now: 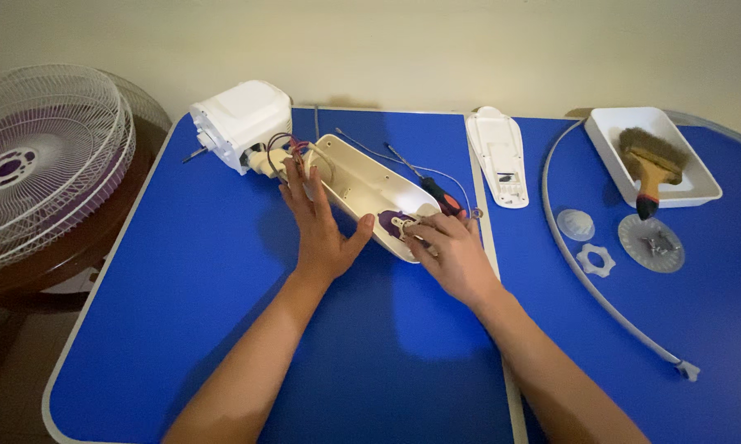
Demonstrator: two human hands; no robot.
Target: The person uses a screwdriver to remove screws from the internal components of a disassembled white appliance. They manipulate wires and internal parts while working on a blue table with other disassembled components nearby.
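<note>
**What cannot be seen well**

The fan grille (46,160) is cut off by the left edge. The tabletop (222,271) runs out at the bottom and right edges. Both forearms leave the frame at the bottom. The left hand (321,226) covers a part of the housing (370,189) wall, and the right hand (452,255) hides its near end; its grip on the small part there is not clear. The screwdriver (440,197) tip is lost behind the housing. The small metal pieces in the clear disc (651,243) are too small to tell.

A brush (651,167) lies in a white tray (704,191) beside fan grilles (46,156).
</note>
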